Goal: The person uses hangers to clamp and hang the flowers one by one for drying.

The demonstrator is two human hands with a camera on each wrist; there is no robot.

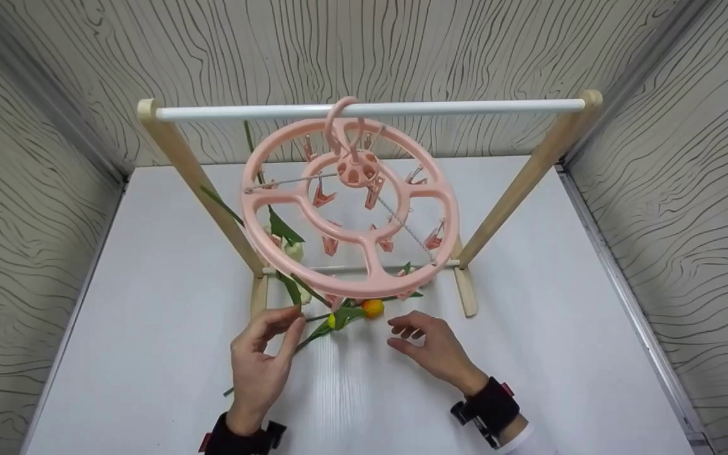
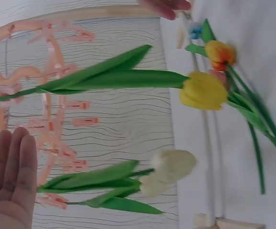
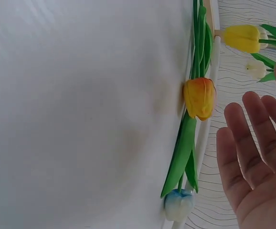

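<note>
My left hand (image 1: 261, 366) is raised left of centre, thumb and forefinger apart beside a green leaf. The left wrist view shows its fingers (image 2: 18, 167) fairly straight, near the clips. A yellow tulip (image 2: 204, 90) hangs head down, its stem reaching the pink clip hanger (image 1: 339, 287). Two white tulips (image 2: 174, 164) hang beside it, also head down. My right hand (image 1: 436, 351) is held right of the flowers, fingers loosely bent and holding nothing. Nearby on the white table lie an orange-yellow tulip (image 3: 199, 98) and a blue-and-white tulip (image 3: 178, 205).
The round hanger, with several pink clips, hooks over the white bar (image 1: 244, 112) of a wooden stand (image 1: 515, 177). A thin lower rod (image 2: 207, 157) joins the stand's feet. Wood-patterned walls (image 1: 275, 57) enclose the white table (image 1: 560, 354) at the back and sides.
</note>
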